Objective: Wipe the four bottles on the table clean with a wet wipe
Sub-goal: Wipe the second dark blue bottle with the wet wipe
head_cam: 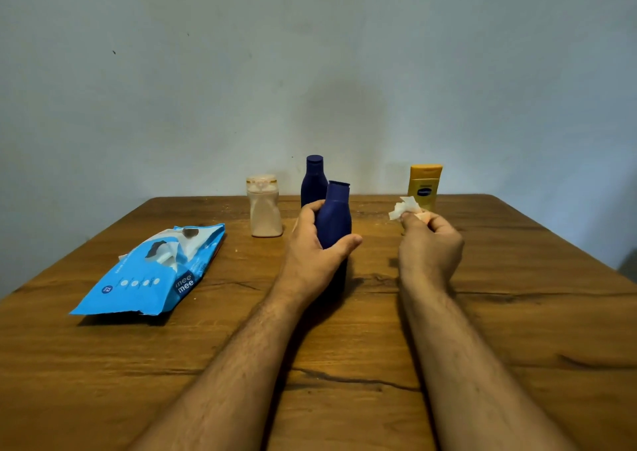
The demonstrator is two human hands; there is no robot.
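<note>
Blue wipes pack (pixel 151 271) lies at left on the wooden table (pixel 517 312), flap open. Beige bottle (pixel 263 209) stands behind it, untouched; second navy bottle (pixel 313 180) upright at the back. Left hand (pixel 312 247) wraps fingers and thumb round the near navy bottle (pixel 333 223), base on the table. Right hand (pixel 429 243) pinches a crumpled wet wipe (pixel 405 207), just apart from that bottle. Yellow bottle (pixel 424 185) stands far right. Step looks like wiping the navy bottle; next, bring the wipe onto its body.

Two navy bottles (pixel 333 219), yellow bottle (pixel 424 184), beige bottle (pixel 264 209) (blue wipes pack (pixel 151 274))
</note>
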